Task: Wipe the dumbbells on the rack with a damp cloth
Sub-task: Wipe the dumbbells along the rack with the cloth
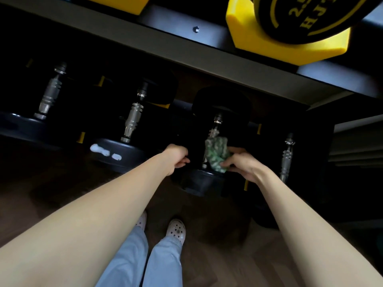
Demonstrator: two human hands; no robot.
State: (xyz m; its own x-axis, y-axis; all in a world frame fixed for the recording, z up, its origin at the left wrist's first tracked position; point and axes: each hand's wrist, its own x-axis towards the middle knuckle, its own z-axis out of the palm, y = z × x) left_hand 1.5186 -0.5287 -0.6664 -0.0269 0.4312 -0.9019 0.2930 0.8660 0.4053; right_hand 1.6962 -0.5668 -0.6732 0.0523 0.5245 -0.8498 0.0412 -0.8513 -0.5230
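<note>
Four dumbbells [133,119] sit in a row on the lower tier of the rack [145,42], black heads, ribbed metal handles, all pretty dark down there. Right grip [241,164] is clamped on a bunched-up green cloth [216,155], thumb and fingers pinching it, and the cloth is pressed right against the handle of the third dumbbell from the left [199,182], on the lower half of the handle just above the near head. Left grip [177,159] is just beside that same dumbbell on its left side, fingers curled under, but it's so dark there that I honestly can't tell if it's holding anything or just tucked in.

Second dumbbell from the left has a couple of white smudges [103,152] on its near head. Up top, the upper tier has yellow cradles [269,42], and one of them carries a big black dumbbell head with yellow lettering [310,15]. Below the arms you can see light blue jeans [163,264], white clogs [176,230] and a wood floor [228,255]
</note>
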